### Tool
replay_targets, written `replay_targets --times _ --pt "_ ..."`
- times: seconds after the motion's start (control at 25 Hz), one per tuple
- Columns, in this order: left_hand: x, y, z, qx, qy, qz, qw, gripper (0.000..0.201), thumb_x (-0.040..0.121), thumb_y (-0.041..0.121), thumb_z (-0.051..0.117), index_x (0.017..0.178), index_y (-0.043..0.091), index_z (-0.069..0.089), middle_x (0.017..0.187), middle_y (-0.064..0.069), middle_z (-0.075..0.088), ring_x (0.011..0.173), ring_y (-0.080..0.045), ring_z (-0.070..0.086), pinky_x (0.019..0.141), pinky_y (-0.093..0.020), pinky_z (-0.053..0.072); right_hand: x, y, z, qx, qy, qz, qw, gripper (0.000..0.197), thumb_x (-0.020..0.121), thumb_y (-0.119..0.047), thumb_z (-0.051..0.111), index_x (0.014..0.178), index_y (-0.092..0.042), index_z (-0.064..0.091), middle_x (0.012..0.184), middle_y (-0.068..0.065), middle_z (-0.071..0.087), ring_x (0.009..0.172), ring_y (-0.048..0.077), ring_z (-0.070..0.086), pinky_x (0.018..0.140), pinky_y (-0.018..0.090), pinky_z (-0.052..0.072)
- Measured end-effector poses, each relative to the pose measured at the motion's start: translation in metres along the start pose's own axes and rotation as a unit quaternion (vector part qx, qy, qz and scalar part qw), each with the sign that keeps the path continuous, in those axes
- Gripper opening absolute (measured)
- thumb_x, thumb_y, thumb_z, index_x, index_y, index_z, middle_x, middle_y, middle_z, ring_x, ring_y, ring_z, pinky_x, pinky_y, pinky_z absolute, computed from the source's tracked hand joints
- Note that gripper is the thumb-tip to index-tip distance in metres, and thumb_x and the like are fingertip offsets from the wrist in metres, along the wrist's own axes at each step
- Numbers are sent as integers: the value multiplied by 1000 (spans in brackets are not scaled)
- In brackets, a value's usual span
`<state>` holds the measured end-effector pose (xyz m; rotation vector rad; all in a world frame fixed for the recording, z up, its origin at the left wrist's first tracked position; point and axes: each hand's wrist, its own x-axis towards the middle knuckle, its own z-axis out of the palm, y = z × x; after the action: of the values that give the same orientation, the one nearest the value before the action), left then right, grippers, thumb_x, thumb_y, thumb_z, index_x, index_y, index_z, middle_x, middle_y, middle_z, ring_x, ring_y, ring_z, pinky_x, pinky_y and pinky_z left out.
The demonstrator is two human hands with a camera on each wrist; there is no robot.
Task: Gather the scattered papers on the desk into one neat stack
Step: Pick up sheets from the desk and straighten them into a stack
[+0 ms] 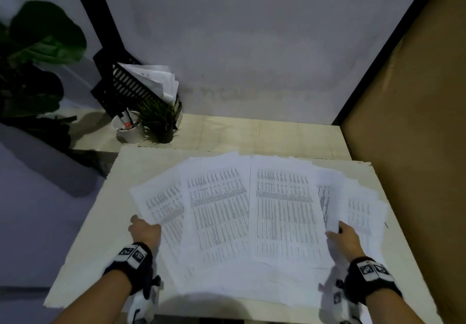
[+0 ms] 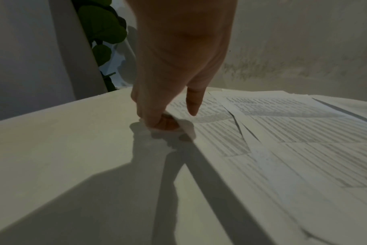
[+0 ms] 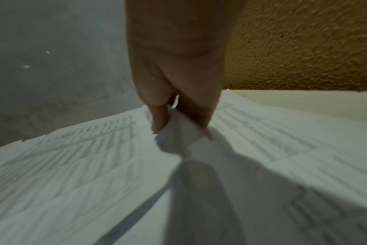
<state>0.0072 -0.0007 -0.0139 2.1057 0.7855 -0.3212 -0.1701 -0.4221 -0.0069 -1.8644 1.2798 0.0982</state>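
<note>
Several printed white papers [image 1: 252, 210] lie fanned and overlapping across the pale desk [image 1: 95, 235]. My left hand [image 1: 145, 229] is at the left side of the spread and pinches the lifted edge of the leftmost sheet [image 1: 158, 197]. In the left wrist view the left hand [image 2: 168, 122] has that sheet's edge [image 2: 186, 127] curled over its fingertips. My right hand [image 1: 344, 235] is at the right side and pinches a raised fold of the right-hand sheets [image 1: 358, 205]. The right wrist view shows the right hand [image 3: 178, 126] with the paper [image 3: 178, 140] bunched between thumb and fingers.
At the desk's back left stand a black file rack [image 1: 126, 86] with more papers, a white cup of pens [image 1: 129, 128] and a small potted plant [image 1: 161, 121]. A brown board [image 1: 416, 121] walls the right side. A large leafy plant [image 1: 37, 58] is at far left.
</note>
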Motion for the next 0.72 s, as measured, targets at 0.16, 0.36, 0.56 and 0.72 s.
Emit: replay_targets --times 0.16,0.36,0.56,0.72 --pt "0 7 -7 -95 -97 111 985 42 86 -6 51 127 -5 43 129 -22 52 116 -38 51 87 -34 40 5 -13 1 -7 -41 -22 999 53 87 -12 59 132 7 37 130 15 51 117 36 49 101 46 39" --pt "-1 24 0 -66 -291 125 946 37 89 -9 44 126 -8 44 129 -26 52 101 -25 55 77 -20 49 -5 -40 36 -36 -119 -44 991 50 82 5 60 128 4 41 126 20 54 117 36 52 99 42 41" --pt "30 22 -7 -220 -363 -4 905 37 93 11 46 129 6 47 126 -14 57 113 -32 55 94 -47 45 -3 -46 52 -64 -175 5 982 39 83 1 59 119 11 49 103 19 61 92 25 56 83 31 43" --pt "31 3 17 -189 -333 -10 924 40 90 10 52 129 2 47 131 -18 54 111 -32 56 96 -46 44 -9 -59 69 -56 -226 -4 972 44 80 -7 66 120 3 49 104 14 60 90 24 58 88 34 45"
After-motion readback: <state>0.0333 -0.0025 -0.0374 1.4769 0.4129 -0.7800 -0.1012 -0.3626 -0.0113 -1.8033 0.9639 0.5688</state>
